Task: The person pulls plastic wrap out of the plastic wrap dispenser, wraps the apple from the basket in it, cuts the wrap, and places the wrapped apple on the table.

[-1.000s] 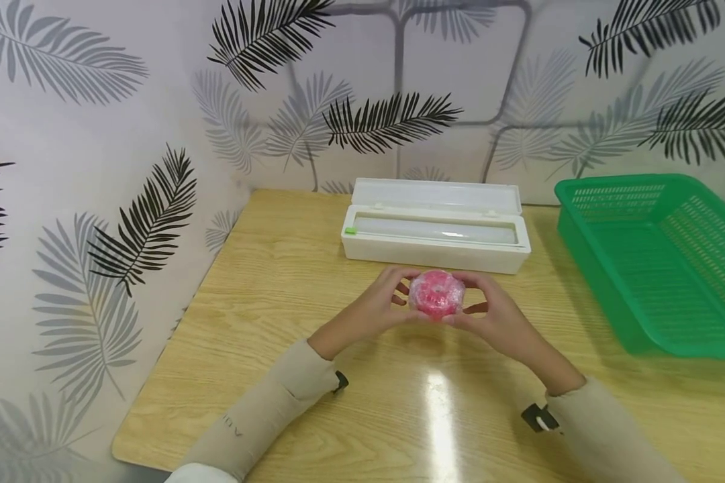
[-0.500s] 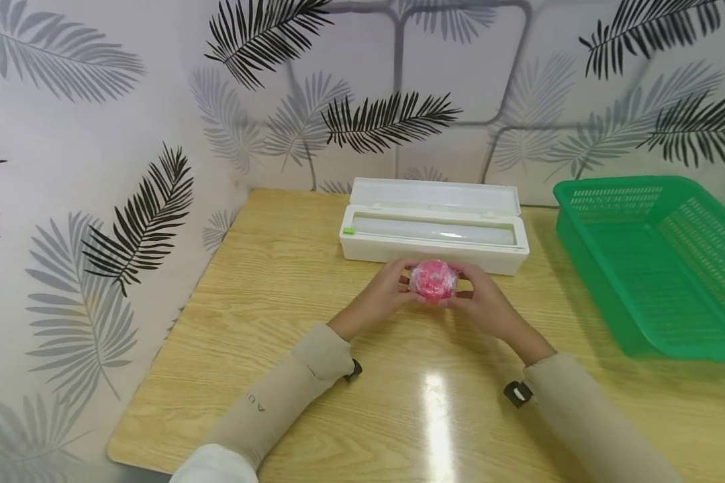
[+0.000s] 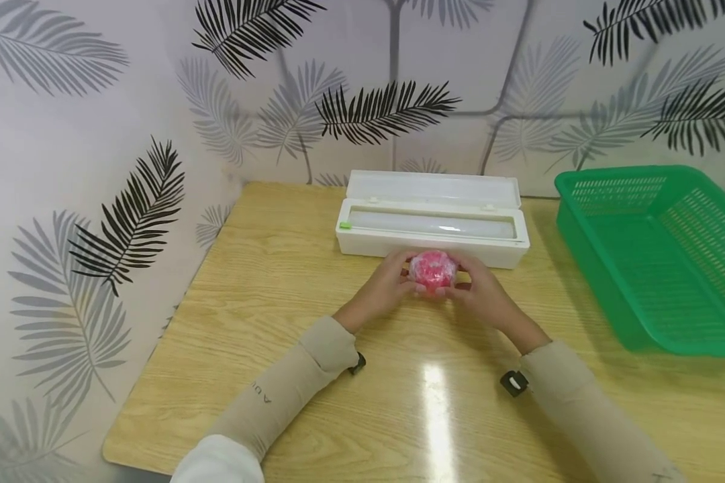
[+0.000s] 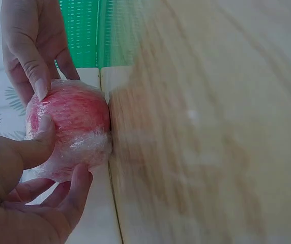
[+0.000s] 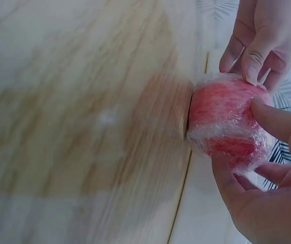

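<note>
A red apple (image 3: 433,270) wrapped in crinkled cling film sits low at the tabletop, just in front of the white dispenser. My left hand (image 3: 388,285) grips its left side, thumb at the near face and fingers curled beneath and behind. From the other side my right hand (image 3: 482,294) holds it the same way. Up close in the left wrist view, the wrapped apple (image 4: 71,129) shows bunched clear film around its skin. The right wrist view shows the apple's (image 5: 232,122) lower side right against the wood, with both thumbs on the film.
Behind the apple stands a white cling film dispenser (image 3: 429,246), its lid (image 3: 431,188) raised, a film roll (image 3: 429,223) inside and a green slider (image 3: 345,225) at the left. A green plastic basket (image 3: 637,295) stands on the right of the wooden table (image 3: 248,288). A patterned wall rises behind.
Both hands have carried the wrapped apple away from the body and down to the tabletop, closer to the dispenser. Their grip stays on it. The head view has shifted slightly.
</note>
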The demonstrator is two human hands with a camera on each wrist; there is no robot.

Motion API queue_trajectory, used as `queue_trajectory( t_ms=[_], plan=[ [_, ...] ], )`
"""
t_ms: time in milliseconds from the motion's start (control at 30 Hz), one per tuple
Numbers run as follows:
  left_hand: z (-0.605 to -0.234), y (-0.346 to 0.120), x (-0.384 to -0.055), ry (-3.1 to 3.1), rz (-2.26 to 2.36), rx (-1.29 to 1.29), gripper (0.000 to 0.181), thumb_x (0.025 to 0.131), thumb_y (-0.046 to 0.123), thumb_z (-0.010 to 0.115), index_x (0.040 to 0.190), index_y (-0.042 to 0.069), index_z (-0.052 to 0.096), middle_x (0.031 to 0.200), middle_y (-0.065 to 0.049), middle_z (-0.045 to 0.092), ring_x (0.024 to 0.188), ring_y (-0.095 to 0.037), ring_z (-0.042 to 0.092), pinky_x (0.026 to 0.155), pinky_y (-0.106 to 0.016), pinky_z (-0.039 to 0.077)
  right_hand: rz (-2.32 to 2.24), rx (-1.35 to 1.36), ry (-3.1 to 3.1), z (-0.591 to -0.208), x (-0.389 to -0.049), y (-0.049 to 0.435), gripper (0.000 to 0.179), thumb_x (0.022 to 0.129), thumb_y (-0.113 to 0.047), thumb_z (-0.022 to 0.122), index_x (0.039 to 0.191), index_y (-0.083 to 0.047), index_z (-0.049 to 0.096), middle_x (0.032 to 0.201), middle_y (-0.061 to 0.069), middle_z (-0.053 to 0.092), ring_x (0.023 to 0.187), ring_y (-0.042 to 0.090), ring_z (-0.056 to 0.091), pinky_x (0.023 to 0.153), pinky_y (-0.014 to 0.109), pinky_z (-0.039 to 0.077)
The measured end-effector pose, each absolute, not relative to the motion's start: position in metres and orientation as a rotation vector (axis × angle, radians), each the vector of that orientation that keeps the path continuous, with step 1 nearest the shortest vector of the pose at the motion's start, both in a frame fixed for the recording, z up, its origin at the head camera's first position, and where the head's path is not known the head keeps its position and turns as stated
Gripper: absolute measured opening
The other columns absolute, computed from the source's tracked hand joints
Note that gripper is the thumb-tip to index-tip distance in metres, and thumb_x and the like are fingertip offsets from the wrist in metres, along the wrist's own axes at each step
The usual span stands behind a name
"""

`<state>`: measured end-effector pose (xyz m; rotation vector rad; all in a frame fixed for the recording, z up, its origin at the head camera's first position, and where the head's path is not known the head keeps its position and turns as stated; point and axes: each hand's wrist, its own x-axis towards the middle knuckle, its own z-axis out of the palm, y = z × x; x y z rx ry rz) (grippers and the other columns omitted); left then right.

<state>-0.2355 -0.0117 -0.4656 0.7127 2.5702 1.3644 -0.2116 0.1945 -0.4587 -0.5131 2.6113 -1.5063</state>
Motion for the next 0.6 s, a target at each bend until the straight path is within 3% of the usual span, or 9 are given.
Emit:
queue_trajectory(
  t_ms=[167, 333, 600],
  plan=[
    [-0.464, -0.013, -0.231, 2.657, 1.250, 0.754, 0.055, 0.089, 0.018, 0.064, 0.138, 0.014, 0.039, 0.134, -0.004, 0.041, 0.114, -0.013, 0.045, 0.093, -0.024, 0.043, -1.459, -0.450, 2.707, -0.458, -0.205, 0.192, 0.067, 0.082, -0.003, 0.070, 0.139, -0.003, 0.036, 0.132, 0.026, 0.027, 0.118, 0.039, 0.040, 0.089, 0.046, 0.047],
    [-0.458, -0.013, -0.223, 2.854, 1.009, 0.832, 0.064, 0.088, 0.036, 0.062, 0.142, 0.018, 0.034, 0.135, -0.005, 0.040, 0.122, -0.016, 0.041, 0.099, -0.031, 0.040, -1.122, -0.633, 3.072, -0.454, -0.195, 0.191, 0.067, 0.078, -0.008, 0.074, 0.135, 0.000, 0.040, 0.129, 0.028, 0.036, 0.117, 0.042, 0.040, 0.092, 0.054, 0.043],
    [-0.441, -0.014, -0.208, 3.100, 0.652, 1.004, 0.057, 0.094, 0.041, 0.051, 0.142, 0.016, 0.033, 0.146, -0.011, 0.031, 0.135, -0.026, 0.026, 0.106, -0.044, 0.030, -0.745, -0.789, 3.354, -0.438, -0.178, 0.185, 0.065, 0.081, -0.035, 0.071, 0.136, -0.013, 0.044, 0.135, 0.016, 0.044, 0.125, 0.034, 0.038, 0.093, 0.061, 0.029]
  ],
)
